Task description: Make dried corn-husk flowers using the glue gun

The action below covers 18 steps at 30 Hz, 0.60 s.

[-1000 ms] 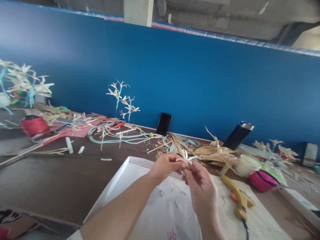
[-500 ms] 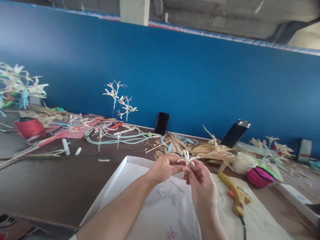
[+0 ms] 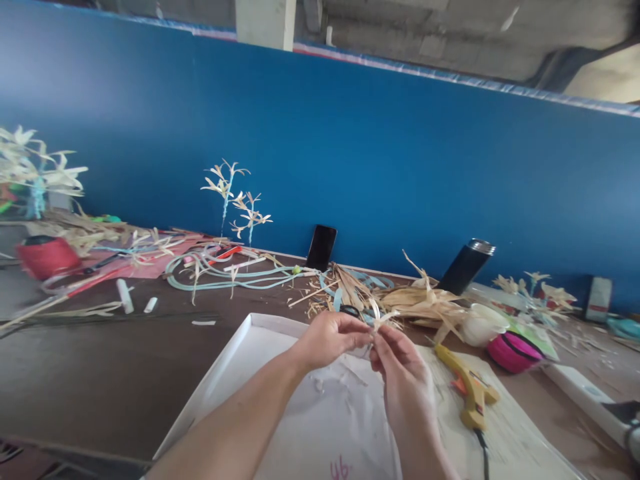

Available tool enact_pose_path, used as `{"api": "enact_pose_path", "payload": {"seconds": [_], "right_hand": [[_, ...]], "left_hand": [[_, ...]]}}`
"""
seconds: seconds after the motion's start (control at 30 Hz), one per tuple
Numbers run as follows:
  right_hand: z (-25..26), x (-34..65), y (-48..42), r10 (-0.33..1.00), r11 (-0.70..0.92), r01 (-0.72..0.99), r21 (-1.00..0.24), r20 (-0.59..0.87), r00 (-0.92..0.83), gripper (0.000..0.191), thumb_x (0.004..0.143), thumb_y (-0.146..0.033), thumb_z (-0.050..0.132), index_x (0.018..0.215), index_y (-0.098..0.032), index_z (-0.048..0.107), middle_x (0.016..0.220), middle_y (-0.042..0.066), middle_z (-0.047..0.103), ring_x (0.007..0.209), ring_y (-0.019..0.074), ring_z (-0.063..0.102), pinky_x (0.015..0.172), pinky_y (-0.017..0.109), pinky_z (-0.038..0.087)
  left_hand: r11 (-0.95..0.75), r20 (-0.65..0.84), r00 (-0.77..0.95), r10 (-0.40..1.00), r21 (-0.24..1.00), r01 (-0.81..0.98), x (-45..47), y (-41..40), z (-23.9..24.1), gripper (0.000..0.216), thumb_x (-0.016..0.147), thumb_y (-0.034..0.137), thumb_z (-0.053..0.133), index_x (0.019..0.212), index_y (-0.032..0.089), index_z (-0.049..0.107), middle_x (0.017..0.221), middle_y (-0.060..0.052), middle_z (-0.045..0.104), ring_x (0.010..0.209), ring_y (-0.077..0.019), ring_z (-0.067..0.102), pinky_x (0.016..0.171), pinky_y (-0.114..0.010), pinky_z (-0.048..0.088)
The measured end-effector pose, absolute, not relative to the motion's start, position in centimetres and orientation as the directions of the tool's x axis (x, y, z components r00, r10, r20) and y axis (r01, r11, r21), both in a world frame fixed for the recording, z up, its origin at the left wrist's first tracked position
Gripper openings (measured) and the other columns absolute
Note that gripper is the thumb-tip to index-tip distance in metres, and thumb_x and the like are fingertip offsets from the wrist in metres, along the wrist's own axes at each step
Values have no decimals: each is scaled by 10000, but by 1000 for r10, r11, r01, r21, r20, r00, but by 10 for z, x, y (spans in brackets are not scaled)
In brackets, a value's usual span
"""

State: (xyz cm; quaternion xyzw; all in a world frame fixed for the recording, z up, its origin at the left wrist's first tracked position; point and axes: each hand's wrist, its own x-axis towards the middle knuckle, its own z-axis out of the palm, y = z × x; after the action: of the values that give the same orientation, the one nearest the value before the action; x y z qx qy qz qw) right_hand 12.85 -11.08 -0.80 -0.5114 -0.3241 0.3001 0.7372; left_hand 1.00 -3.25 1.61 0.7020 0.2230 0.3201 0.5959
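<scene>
Both hands meet above the white box lid (image 3: 320, 427) and close round a small pale flower of dried husk strips (image 3: 380, 321). My left hand (image 3: 333, 341) has thumb and forefinger pinched at the flower's left side. From the right, my right hand (image 3: 403, 363) pinches the flower's base, its other fingers curled under. Some petals stick up and out past the fingertips, while the stem end is hidden between the fingers. Small husk scraps lie inside the lid. To the right, a yellow glue gun (image 3: 473, 393) rests on a pale sheet (image 3: 505, 440).
Behind the hands lie dried husks (image 3: 425, 303) and a black flask (image 3: 467, 267), leaning. A phone (image 3: 321, 247) stands against the blue partition (image 3: 350, 147). Finished husk flowers (image 3: 227, 187), pale blue tubing (image 3: 235, 285), a red spool (image 3: 47, 259) and a pink pouch (image 3: 515, 351) surround the lid.
The flower has turned between my fingers, so its petals spread differently and fewer show to the left. The hands stay nearly in place; the whole view has shifted slightly.
</scene>
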Motion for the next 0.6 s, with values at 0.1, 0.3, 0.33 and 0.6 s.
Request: {"api": "enact_pose_path", "payload": {"seconds": [0.1,0.3,0.33,0.6], "right_hand": [[-9,129,-111,782,285,-163,-944,131,609,314,670,-342,732,921,-174,648,713,9,605,533,88,477,479,217,378],[-9,128,-110,783,302,-132,-944,167,599,304,672,-350,725,911,-178,651,758,22,611,521,88,470,466,221,374],[-9,128,-111,787,305,-125,-944,176,591,295,682,-350,717,911,-175,652,765,25,610,521,86,465,465,219,373],[-3,125,-114,783,297,-1,-955,243,573,307,728,-382,670,942,-163,645,681,14,566,526,103,463,478,233,381]], "left_hand": [[-163,173,748,640,983,-87,8,-34,19,354,725,432,623,883,129,715,744,-49,677,706,-155,586,661,-238,431],[-145,126,714,689,989,-35,9,-33,17,236,672,343,671,745,121,703,676,-39,647,656,-139,556,621,-226,416],[-157,130,706,697,987,-27,10,-33,16,228,673,342,668,732,123,696,675,-35,642,658,-139,555,617,-223,414],[-212,150,689,709,977,5,10,-33,14,242,700,372,629,754,143,684,700,-22,641,692,-149,561,625,-220,410]]}}
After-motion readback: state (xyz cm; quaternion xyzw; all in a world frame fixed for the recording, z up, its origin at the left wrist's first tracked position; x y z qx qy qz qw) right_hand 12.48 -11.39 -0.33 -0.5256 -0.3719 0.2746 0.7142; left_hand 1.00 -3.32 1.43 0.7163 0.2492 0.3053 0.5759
